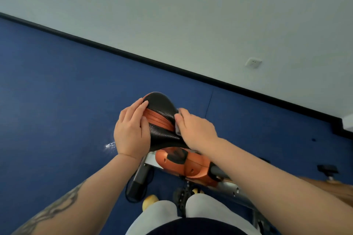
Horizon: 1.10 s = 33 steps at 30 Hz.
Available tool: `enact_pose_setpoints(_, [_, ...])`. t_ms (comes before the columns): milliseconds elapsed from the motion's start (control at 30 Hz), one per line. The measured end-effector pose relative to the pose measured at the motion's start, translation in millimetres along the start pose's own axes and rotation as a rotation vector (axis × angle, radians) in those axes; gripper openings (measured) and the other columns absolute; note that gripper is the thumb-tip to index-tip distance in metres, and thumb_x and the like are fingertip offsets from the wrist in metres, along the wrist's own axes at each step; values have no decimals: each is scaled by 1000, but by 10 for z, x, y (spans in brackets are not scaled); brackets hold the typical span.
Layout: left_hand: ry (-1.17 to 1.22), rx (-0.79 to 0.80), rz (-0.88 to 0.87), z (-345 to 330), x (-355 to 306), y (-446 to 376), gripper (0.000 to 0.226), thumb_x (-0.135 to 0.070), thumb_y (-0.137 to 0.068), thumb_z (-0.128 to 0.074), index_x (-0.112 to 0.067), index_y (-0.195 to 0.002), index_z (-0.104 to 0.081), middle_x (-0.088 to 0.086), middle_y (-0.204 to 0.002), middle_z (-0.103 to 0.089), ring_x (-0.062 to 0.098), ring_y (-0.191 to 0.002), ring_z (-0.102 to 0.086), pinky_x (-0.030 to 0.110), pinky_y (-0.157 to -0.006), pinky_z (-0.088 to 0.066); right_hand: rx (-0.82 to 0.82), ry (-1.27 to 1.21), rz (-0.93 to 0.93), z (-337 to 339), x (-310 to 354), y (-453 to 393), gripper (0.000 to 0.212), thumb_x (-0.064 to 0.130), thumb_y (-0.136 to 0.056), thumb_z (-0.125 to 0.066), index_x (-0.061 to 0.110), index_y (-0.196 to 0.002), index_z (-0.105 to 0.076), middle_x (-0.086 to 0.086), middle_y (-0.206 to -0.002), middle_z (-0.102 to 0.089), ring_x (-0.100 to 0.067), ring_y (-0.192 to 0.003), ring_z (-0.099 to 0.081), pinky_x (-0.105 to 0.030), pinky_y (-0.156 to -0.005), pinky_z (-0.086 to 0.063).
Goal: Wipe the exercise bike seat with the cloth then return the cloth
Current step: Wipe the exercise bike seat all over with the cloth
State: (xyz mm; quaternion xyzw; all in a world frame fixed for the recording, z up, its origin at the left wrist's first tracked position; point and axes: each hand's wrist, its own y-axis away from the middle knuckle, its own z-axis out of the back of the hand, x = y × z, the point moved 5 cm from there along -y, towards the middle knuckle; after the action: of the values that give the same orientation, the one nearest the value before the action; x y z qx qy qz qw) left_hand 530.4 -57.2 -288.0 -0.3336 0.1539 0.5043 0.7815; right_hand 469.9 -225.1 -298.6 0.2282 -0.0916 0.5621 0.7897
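Observation:
The exercise bike seat (161, 114) is black perforated leather with orange stripes, in the middle of the view. My left hand (131, 131) lies flat against the seat's left side, fingers together, holding it steady. My right hand (194, 129) presses on the seat's right side over a pale grey cloth (178, 129). Only thin slivers of the cloth show at my fingertips and under my palm; the hand hides the rest of it.
Below the seat is the bike's orange and black body (187, 166) with a silver frame rail (235, 191). A black pedal (327, 170) sticks out at the right. Blue floor (66, 101) meets a pale wall with a socket (253, 62). My legs stand at the bottom.

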Motion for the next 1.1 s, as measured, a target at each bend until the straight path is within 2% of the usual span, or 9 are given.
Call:
enact_pose_setpoints(133, [-1,1,1,3,-3,8,40,-18,-90,-37,-24,-126,-54,-9,-132,-54,11,-118,-44,31,-88,-44,-178,41,71,-17,19,227,50,46,-100,-19,28,-147,-25,1,-122,-59,-22,-102,-58,-37,-72,-45])
enact_pose_setpoints(233, [-1,-3,-3,-2,2,4,40,-19,-91,-37,-25,-126,-54,-11,-132,-54,10,-119,-44,29,-88,-43,-198,48,39,15,-320,578,47,47,-98,-16,34,-141,-31,9,-120,-59,-16,-100,-56,-35,-75,-49])
enact_pose_setpoints(367, [-13,-4,-3,-7,1,3,40,-20,-91,-36,-24,-126,-54,-10,-132,-55,10,-117,-44,29,-88,-42,-200,101,-26,12,-236,373,48,48,-97,-11,29,-123,-47,5,-106,-64,-20,-90,-60,-33,-62,-37])
enact_pose_setpoints(467, [-19,6,-4,-10,-14,-3,41,-20,-90,-35,-23,-126,-54,-8,-132,-55,11,-117,-44,31,-87,-43,-216,101,-30,-44,122,32,50,49,-100,-16,22,-135,-38,-3,-111,-64,-24,-92,-61,-35,-63,-39])
enact_pose_setpoints(633, [-14,9,10,2,-7,10,40,-20,-91,-36,-23,-126,-54,-9,-132,-54,9,-118,-44,29,-88,-43,-233,158,153,-60,80,364,59,46,-99,-20,25,-153,-9,2,-148,-43,-19,-119,-52,-36,-90,-46])
enact_pose_setpoints(767, [22,-23,45,10,-18,39,37,-20,-90,-37,-20,-122,-57,-7,-128,-57,8,-116,-47,26,-90,-42,-158,107,225,-72,22,366,57,47,-99,-15,33,-153,1,4,-161,-17,-18,-145,-24,-39,-114,-30])
enact_pose_setpoints(867, [79,-47,92,35,-17,39,38,-18,-89,-36,-16,-120,-57,-4,-122,-58,9,-110,-52,27,-90,-46,-103,20,306,-57,374,-102,56,44,-102,-20,33,-153,-1,3,-163,-3,-18,-149,-7,-39,-117,-22])
enact_pose_setpoints(967, [31,-49,124,33,-26,40,38,-19,-89,-37,-17,-122,-55,-4,-121,-59,8,-105,-54,25,-85,-46,-54,101,439,7,649,-440,52,40,-103,-21,30,-153,-12,2,-163,-7,-19,-149,-2,-40,-120,-11])
enact_pose_setpoints(1100, [47,-81,236,32,42,86,37,-24,-89,-37,-20,-121,-56,-8,-119,-59,2,-103,-50,26,-88,-45,-55,87,567,-42,408,-167,52,38,-102,-24,36,-153,-10,6,-163,-4,-16,-149,6,-39,-121,-10])
